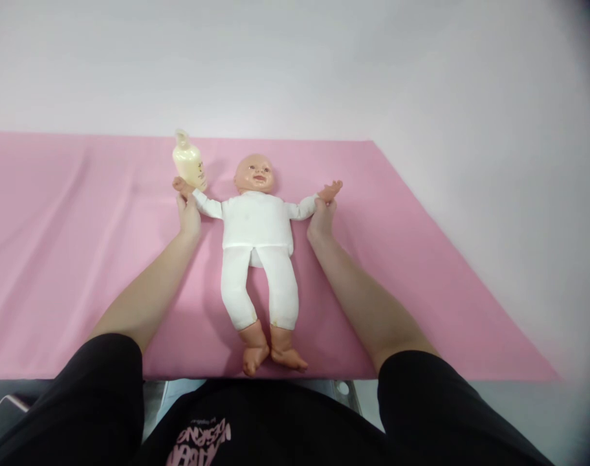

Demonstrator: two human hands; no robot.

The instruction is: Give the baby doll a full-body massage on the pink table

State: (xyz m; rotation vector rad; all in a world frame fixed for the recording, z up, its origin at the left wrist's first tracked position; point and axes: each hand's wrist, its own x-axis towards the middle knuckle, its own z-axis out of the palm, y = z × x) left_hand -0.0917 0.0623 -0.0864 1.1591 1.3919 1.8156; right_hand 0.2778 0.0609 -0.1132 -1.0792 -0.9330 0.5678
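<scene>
1. Doll (257, 226) lies face-up on the pink cloth (57, 259), arms spread.
2. Left hand (189, 213) grips one doll wrist; right hand (321, 217) seemingly the other.
3. Cream bottle (189, 163) stands just beside the left hand.

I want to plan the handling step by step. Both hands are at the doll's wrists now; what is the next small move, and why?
Probably lift the doll's arms slightly: the left hand and right hand each grip a wrist, arms spread flat on the pink cloth. The bottle stands close to the left hand, so move gently there.
</scene>
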